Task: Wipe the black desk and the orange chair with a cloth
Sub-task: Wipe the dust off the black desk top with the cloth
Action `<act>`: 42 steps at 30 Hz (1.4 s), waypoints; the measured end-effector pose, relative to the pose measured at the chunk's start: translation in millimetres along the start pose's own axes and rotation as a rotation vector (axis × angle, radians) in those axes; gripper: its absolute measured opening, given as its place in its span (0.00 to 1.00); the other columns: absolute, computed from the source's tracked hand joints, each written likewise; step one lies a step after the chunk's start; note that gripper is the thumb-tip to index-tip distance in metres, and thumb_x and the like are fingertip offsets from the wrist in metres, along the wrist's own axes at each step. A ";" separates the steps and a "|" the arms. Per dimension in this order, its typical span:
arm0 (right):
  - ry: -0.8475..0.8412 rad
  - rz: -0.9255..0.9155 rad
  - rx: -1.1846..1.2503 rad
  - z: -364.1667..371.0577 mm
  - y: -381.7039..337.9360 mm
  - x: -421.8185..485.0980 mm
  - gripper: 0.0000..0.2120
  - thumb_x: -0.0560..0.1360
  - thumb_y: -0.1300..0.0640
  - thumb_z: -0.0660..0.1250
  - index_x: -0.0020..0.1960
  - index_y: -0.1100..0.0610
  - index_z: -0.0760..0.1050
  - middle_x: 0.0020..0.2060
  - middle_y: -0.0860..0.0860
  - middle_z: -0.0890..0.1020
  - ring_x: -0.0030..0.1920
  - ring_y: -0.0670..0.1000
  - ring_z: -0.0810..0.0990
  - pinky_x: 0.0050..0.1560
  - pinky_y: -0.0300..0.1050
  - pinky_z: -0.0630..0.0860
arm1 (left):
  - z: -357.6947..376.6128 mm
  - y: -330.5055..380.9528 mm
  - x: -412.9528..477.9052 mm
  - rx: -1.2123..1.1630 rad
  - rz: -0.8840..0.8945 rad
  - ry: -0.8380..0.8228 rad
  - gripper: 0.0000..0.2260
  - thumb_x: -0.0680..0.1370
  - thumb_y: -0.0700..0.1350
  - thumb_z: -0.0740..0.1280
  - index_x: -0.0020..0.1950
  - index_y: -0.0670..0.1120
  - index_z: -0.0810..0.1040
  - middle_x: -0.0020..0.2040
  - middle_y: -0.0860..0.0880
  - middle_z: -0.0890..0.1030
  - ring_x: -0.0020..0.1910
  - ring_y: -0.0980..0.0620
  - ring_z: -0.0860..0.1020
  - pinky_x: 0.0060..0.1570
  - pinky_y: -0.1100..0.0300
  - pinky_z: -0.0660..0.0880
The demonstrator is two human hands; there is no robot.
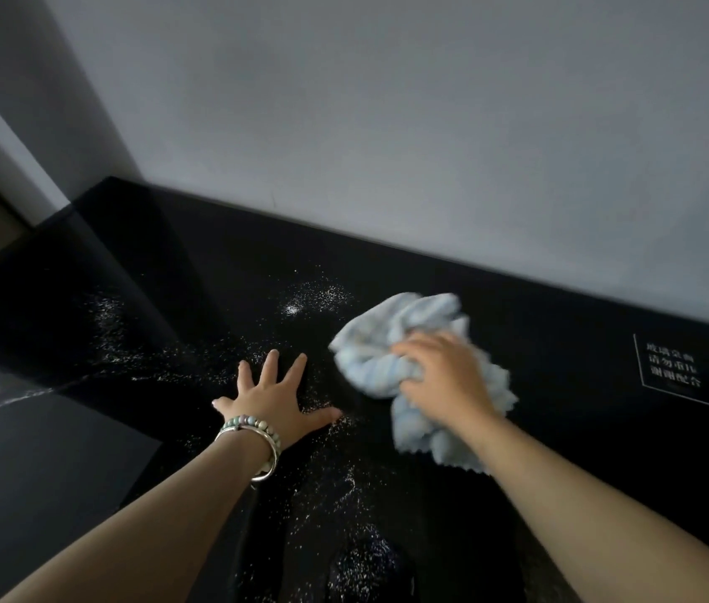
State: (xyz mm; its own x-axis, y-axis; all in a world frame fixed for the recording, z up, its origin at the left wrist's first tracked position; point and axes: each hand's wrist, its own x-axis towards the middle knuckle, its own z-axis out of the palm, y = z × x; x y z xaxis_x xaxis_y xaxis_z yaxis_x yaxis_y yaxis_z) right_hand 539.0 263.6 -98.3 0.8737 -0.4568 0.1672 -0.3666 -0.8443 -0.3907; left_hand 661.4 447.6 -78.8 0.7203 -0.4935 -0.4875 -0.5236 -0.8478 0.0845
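Black and glossy, the desk (561,324) fills the lower part of the head view and meets a pale grey wall (431,124) along its far edge. The light blue cloth (392,337) lies bunched on the desk top, and everything else is placed from it.

The right hand (444,376) sits on top of the cloth, toward its near right part. Its fingers curl down into the folds and grip them. Both the hand and the cloth's edges are slightly blurred.

Just to the left of the cloth, apart from it, the left hand (272,400) rests palm down on the desk. Its fingers are straight and fanned wide, with the thumb pointing toward the cloth. A bead bracelet (248,422) and a silver bangle (270,465) circle that wrist.

White specks (313,298) are scattered over the desk to the left of the cloth, both beyond it and nearer the camera, around and under the left hand and forearm.

Well to the right of the cloth, a white-outlined printed label (672,369) with small characters sits on the desk top. The text is too small to read.
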 end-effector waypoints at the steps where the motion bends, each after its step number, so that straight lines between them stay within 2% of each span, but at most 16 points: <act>1: 0.055 0.154 -0.073 -9.0 15.4 2.4 0.16 0.69 0.53 0.63 0.57 0.48 0.77 0.55 0.49 0.78 0.56 0.59 0.76 0.52 0.51 0.72 | -1.4 -3.3 -0.8 -0.009 0.013 -0.013 0.43 0.66 0.75 0.57 0.75 0.62 0.42 0.77 0.55 0.41 0.76 0.42 0.41 0.67 0.34 0.56; 3: -0.005 0.534 -0.234 -26.9 35.9 0.4 0.22 0.74 0.50 0.63 0.67 0.47 0.68 0.68 0.51 0.69 0.65 0.58 0.67 0.59 0.54 0.69 | -1.4 -13.5 -4.4 -0.011 0.034 -0.022 0.41 0.69 0.73 0.56 0.75 0.61 0.44 0.77 0.56 0.41 0.76 0.44 0.41 0.68 0.36 0.54; 5: -0.087 0.631 -0.260 -29.6 27.8 -6.2 0.23 0.76 0.49 0.60 0.71 0.44 0.62 0.73 0.49 0.61 0.69 0.57 0.60 0.62 0.57 0.65 | 3.6 -26.7 -10.2 -0.018 0.033 0.014 0.35 0.73 0.70 0.54 0.75 0.61 0.45 0.77 0.56 0.42 0.76 0.46 0.40 0.69 0.37 0.51; 10: -0.192 0.093 -0.090 9.4 -69.1 -56.3 0.22 0.74 0.51 0.61 0.67 0.40 0.66 0.70 0.41 0.63 0.69 0.52 0.58 0.64 0.52 0.61 | 22.2 -48.1 -28.7 -0.062 0.022 0.117 0.26 0.80 0.59 0.50 0.76 0.60 0.44 0.77 0.56 0.43 0.76 0.48 0.39 0.71 0.37 0.46; 13: -0.180 -0.118 0.072 10.3 -76.3 -66.2 0.21 0.68 0.56 0.64 0.60 0.43 0.74 0.60 0.43 0.74 0.60 0.55 0.70 0.56 0.53 0.70 | 29.1 -55.5 -42.5 -0.067 0.026 0.148 0.25 0.81 0.56 0.49 0.76 0.58 0.44 0.77 0.56 0.44 0.76 0.48 0.39 0.72 0.38 0.44; 15: 0.030 -0.003 -0.027 4.0 -48.5 -59.0 0.19 0.65 0.57 0.67 0.56 0.46 0.77 0.52 0.46 0.78 0.51 0.59 0.76 0.48 0.53 0.75 | 33.1 -62.1 -52.4 -0.067 0.039 0.150 0.25 0.81 0.56 0.49 0.76 0.57 0.43 0.77 0.55 0.43 0.76 0.48 0.38 0.72 0.38 0.44; 19: -0.063 0.486 -0.242 -21.4 -8.3 -59.7 0.24 0.75 0.49 0.62 0.70 0.43 0.63 0.71 0.47 0.62 0.70 0.55 0.60 0.61 0.56 0.67 | 43.1 -74.3 -72.9 -0.094 0.019 0.138 0.25 0.82 0.55 0.49 0.77 0.56 0.43 0.77 0.55 0.43 0.76 0.49 0.39 0.72 0.39 0.43; 22: -0.119 0.342 -0.230 -5.9 -52.0 -76.8 0.23 0.75 0.49 0.60 0.69 0.41 0.64 0.72 0.44 0.61 0.70 0.53 0.59 0.62 0.54 0.66 | 52.4 -77.6 -86.4 -0.090 0.018 0.123 0.25 0.82 0.54 0.48 0.77 0.55 0.43 0.77 0.54 0.42 0.76 0.49 0.38 0.73 0.41 0.42; 25: -0.110 -0.061 -0.114 20.5 -102.8 -101.6 0.21 0.67 0.51 0.59 0.59 0.42 0.75 0.63 0.43 0.74 0.62 0.55 0.72 0.53 0.57 0.72 | 58.5 -75.8 -95.7 -0.082 0.025 0.138 0.25 0.82 0.54 0.48 0.77 0.55 0.44 0.77 0.54 0.42 0.76 0.49 0.39 0.73 0.43 0.42; 27: -0.184 -0.191 -0.061 18.9 -104.3 -102.1 0.24 0.64 0.51 0.58 0.57 0.44 0.77 0.60 0.44 0.77 0.60 0.55 0.74 0.53 0.56 0.72 | 61.9 -73.9 -102.5 -0.085 0.030 0.147 0.24 0.82 0.53 0.48 0.77 0.54 0.44 0.78 0.54 0.43 0.76 0.49 0.39 0.74 0.45 0.43; 29: -0.124 -0.135 -0.098 9.1 -77.2 -97.6 0.22 0.65 0.52 0.61 0.58 0.45 0.77 0.58 0.45 0.78 0.57 0.58 0.76 0.51 0.55 0.74 | 66.7 -74.1 -111.4 -0.080 0.045 0.149 0.24 0.82 0.52 0.48 0.77 0.54 0.44 0.78 0.54 0.43 0.76 0.49 0.39 0.74 0.47 0.43; 34: -0.087 0.363 -0.141 -28.2 -6.7 -111.1 0.20 0.75 0.53 0.61 0.67 0.45 0.68 0.68 0.45 0.69 0.65 0.54 0.65 0.60 0.54 0.68 | 80.6 -74.6 -131.9 -0.103 0.054 0.151 0.23 0.83 0.52 0.47 0.77 0.53 0.45 0.78 0.53 0.43 0.76 0.49 0.39 0.75 0.51 0.42; 36: -0.084 0.305 -0.123 -20.2 -30.4 -129.6 0.20 0.73 0.55 0.63 0.64 0.45 0.72 0.65 0.45 0.72 0.64 0.55 0.68 0.58 0.55 0.69 | 85.0 -72.0 -140.4 -0.126 0.048 0.154 0.23 0.83 0.51 0.47 0.77 0.52 0.46 0.78 0.53 0.44 0.76 0.50 0.40 0.75 0.52 0.43; 39: -0.061 0.024 -0.031 3.8 -88.1 -164.6 0.17 0.63 0.54 0.63 0.50 0.44 0.79 0.52 0.44 0.80 0.51 0.56 0.78 0.44 0.55 0.75 | 92.7 -71.2 -151.4 -0.162 0.054 0.172 0.22 0.83 0.50 0.48 0.77 0.52 0.50 0.78 0.53 0.47 0.76 0.50 0.42 0.74 0.53 0.44; 40: -0.084 -0.058 -0.001 9.1 -104.0 -173.5 0.17 0.62 0.52 0.60 0.49 0.43 0.79 0.51 0.42 0.80 0.50 0.54 0.78 0.44 0.53 0.75 | 96.1 -72.3 -154.7 -0.181 0.062 0.171 0.22 0.83 0.49 0.49 0.77 0.52 0.52 0.78 0.53 0.49 0.77 0.50 0.44 0.75 0.53 0.45; 42: -0.138 -0.171 0.061 11.7 -114.8 -179.4 0.20 0.68 0.55 0.60 0.57 0.42 0.76 0.57 0.40 0.76 0.59 0.50 0.72 0.55 0.51 0.70 | 101.6 -76.0 -160.7 -0.215 0.099 0.167 0.20 0.83 0.48 0.50 0.75 0.52 0.56 0.77 0.52 0.53 0.77 0.50 0.47 0.75 0.53 0.47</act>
State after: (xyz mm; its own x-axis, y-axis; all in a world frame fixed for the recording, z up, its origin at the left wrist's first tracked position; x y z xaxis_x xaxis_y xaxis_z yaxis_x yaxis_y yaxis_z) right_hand 428.1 445.7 -94.0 0.9585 -0.2621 0.1124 -0.1927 -0.8858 -0.4222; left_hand 539.2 611.1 -95.2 0.7449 -0.5857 -0.3195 -0.4994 -0.8070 0.3152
